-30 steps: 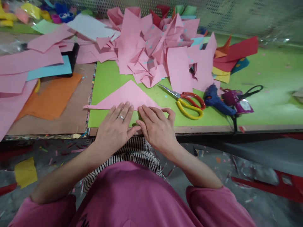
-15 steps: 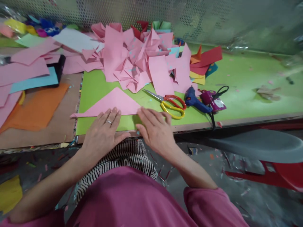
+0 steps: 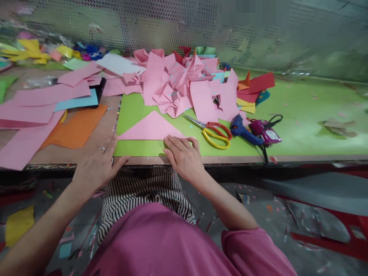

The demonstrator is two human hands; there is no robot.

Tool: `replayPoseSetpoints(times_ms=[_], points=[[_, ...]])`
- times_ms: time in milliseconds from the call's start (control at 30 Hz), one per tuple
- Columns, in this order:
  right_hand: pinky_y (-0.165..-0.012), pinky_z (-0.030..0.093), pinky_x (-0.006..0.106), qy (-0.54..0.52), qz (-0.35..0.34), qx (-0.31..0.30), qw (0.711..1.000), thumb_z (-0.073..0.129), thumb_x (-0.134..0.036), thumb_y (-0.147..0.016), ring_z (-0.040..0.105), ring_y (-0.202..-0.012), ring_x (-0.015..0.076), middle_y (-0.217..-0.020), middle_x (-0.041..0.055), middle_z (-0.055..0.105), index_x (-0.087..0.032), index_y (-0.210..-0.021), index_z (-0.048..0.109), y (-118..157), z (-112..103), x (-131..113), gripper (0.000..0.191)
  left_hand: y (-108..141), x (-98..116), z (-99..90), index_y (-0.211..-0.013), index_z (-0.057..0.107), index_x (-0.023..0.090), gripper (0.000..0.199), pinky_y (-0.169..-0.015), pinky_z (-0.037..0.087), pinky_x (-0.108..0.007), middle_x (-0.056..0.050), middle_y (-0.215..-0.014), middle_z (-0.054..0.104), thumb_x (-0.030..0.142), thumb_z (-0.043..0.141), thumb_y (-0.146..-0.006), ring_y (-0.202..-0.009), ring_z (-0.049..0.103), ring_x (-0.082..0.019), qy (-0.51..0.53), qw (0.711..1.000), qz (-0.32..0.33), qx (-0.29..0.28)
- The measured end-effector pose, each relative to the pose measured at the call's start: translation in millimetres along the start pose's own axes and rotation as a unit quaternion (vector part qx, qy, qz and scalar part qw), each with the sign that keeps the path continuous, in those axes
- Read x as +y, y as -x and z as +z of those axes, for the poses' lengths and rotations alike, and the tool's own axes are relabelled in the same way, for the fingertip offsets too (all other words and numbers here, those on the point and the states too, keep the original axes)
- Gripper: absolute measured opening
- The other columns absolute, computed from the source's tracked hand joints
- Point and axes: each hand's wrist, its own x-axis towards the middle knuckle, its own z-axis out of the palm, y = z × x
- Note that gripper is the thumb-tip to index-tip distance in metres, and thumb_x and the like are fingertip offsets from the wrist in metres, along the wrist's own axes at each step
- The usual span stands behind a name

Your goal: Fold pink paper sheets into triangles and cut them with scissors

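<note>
A pink sheet of paper (image 3: 151,128), folded into a flat triangle, lies on the green mat (image 3: 138,148) near the table's front edge. My right hand (image 3: 184,155) rests on the lower right of its folded edge, fingers stretched forward and thumb apart. At the paper's left corner, my left hand (image 3: 96,163) lies with its fingers extended over the corner and the brown board; its fingers are slightly blurred. To the right of the paper, scissors (image 3: 214,132) with one red and one yellow handle lie with their blades toward the upper left.
A heap of folded pink paper (image 3: 175,82) stands behind the triangle. On the right lie a blue glue gun (image 3: 244,130) and a purple object (image 3: 266,132) with a black loop. Orange paper (image 3: 77,128) and pink strips (image 3: 31,111) cover the left side. A perforated metal panel (image 3: 172,27) stands behind.
My left hand has slid left along the fold to the paper's left corner, which now lies flat. My right hand stays on the right part. The camera view has shifted a little.
</note>
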Motion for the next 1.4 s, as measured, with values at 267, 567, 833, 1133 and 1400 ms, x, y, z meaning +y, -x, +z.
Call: replayPoseSetpoints(times_ms=[267, 567, 833, 1133, 1400], points=[[-0.094, 0.035, 0.047, 0.012, 0.04, -0.022, 0.999, 0.045, -0.035, -0.107, 0.063, -0.104, 0.0294, -0.119, 0.0108, 0.076, -0.016, -0.119, 0.071, -11, -2, -19, 0.035, 0, 23, -4.3, -0.147, 0.054, 0.011, 0.051, -0.109, 0.049, -0.049, -0.019, -0.149, 0.06, 0.036, 0.039, -0.106, -0.136, 0.059, -0.034, 0.024, 0.992, 0.032, 0.123], [-0.102, 0.04, 0.047, -0.074, -0.118, -0.113, 0.984, 0.062, -0.054, -0.097, 0.058, -0.124, 0.0312, -0.139, 0.0148, 0.067, -0.015, -0.136, 0.064, 17, -32, -11, 0.055, -28, 36, -10.3, -0.147, 0.053, 0.013, 0.054, -0.117, 0.037, -0.055, -0.019, -0.156, 0.052, 0.043, 0.039, -0.105, -0.145, 0.048, -0.033, 0.022, 0.981, 0.168, -0.097], [-0.121, 0.026, 0.055, -0.005, -0.186, -0.081, 0.979, 0.08, -0.044, -0.085, 0.046, -0.142, 0.031, -0.154, 0.0122, 0.056, -0.024, -0.15, 0.052, 35, -16, -5, 0.073, -14, 20, -2.8, -0.134, 0.062, 0.019, 0.048, -0.12, 0.036, -0.056, -0.016, -0.154, 0.055, 0.043, 0.062, -0.092, -0.142, 0.052, -0.032, 0.091, 0.96, 0.249, -0.084], [-0.111, 0.038, 0.043, -0.052, -0.175, -0.009, 0.983, 0.055, -0.026, -0.103, 0.062, -0.125, 0.0211, -0.136, 0.0079, 0.071, -0.022, -0.132, 0.067, 26, -2, -2, 0.032, 2, 39, 17.9, -0.107, 0.074, 0.021, 0.03, -0.104, 0.053, -0.037, -0.009, -0.12, 0.079, 0.023, 0.044, -0.105, -0.111, 0.074, -0.02, 0.091, 0.943, 0.286, 0.142], [-0.085, 0.038, 0.033, -0.121, -0.005, 0.006, 0.993, 0.052, -0.04, -0.106, 0.067, -0.091, 0.0182, -0.096, 0.0057, 0.079, -0.019, -0.093, 0.074, 14, -5, -1, 0.034, -3, 50, 15.0, -0.1, 0.074, 0.018, 0.038, -0.085, 0.054, -0.039, -0.01, -0.094, 0.08, 0.041, 0.044, -0.104, -0.088, 0.073, -0.025, 0.186, 0.974, 0.093, 0.093]])
